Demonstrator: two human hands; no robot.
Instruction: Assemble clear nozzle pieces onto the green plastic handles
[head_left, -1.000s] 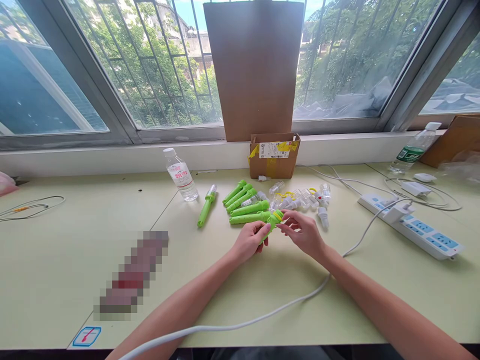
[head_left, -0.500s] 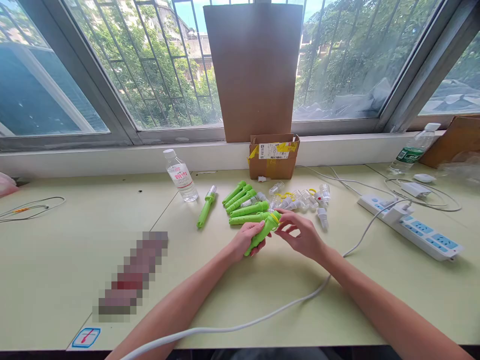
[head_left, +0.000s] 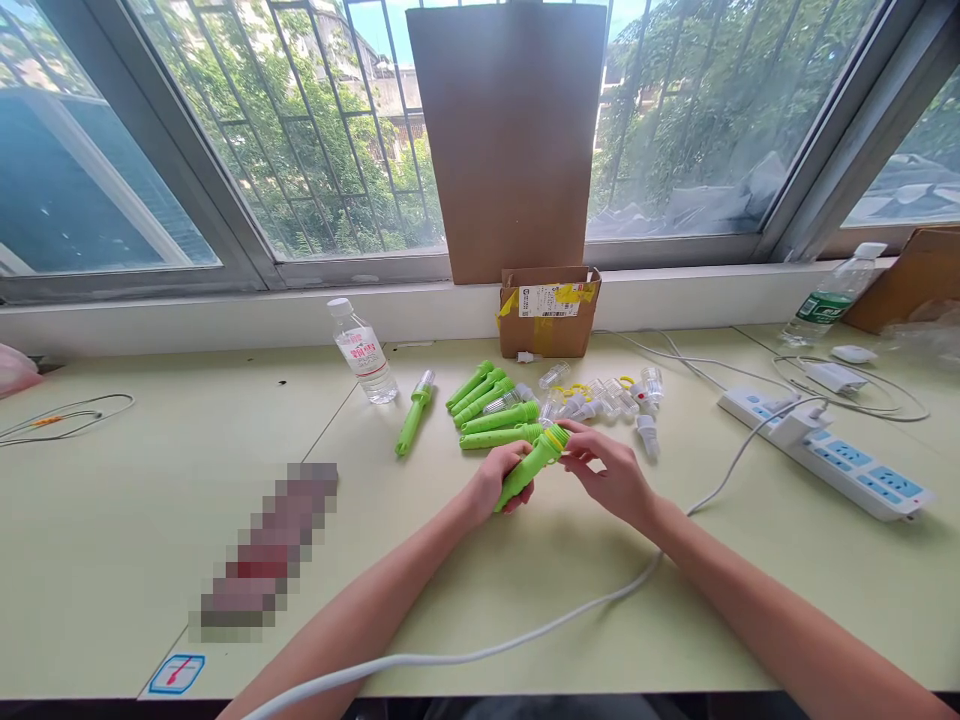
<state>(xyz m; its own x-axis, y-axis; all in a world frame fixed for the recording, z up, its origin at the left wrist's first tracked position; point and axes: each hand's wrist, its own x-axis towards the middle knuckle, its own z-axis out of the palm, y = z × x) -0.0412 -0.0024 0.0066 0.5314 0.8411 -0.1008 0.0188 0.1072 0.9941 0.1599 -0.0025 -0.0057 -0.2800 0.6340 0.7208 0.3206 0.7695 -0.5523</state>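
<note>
My left hand (head_left: 504, 480) is wrapped round a green plastic tube (head_left: 529, 468), tilted with its threaded end up and to the right. A yellow ring (head_left: 556, 438) sits around the tube just below that end. At the ring my right hand (head_left: 606, 468) pinches with thumb and fingers; its fingertips are partly hidden behind the tube. Behind my hands lie several more green tubes (head_left: 499, 418). To their right is a cluster of clear caps (head_left: 600, 398), white nozzle-like parts (head_left: 647, 436) and yellow rings. A green tube with a clear tip (head_left: 413, 415) lies apart on the left.
A water bottle (head_left: 364, 355) stands at the back left, beside an open cardboard box (head_left: 546, 335). On the right are a power strip (head_left: 825, 455) and a second bottle (head_left: 832, 295). A white cable (head_left: 480, 655) crosses the front, over my left forearm.
Both hands have shifted slightly right with the green tube. The yellow ring now shows more plainly around its threaded end. The parts on the table lie as before.
</note>
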